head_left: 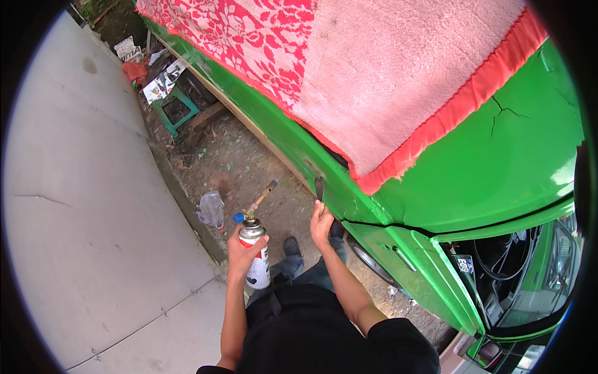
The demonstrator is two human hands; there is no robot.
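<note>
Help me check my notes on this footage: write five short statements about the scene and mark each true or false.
1. The left hand grips a canister fitted with a torch head. True.
2. The right hand holds a hammer. False: the right hand holds a scraper.
3. A red-and-pink cloth lies over part of the green vehicle. True.
4. The plastic bag hangs from the vehicle. False: the plastic bag lies on the ground.
5. The green surface has a crack. True.
</note>
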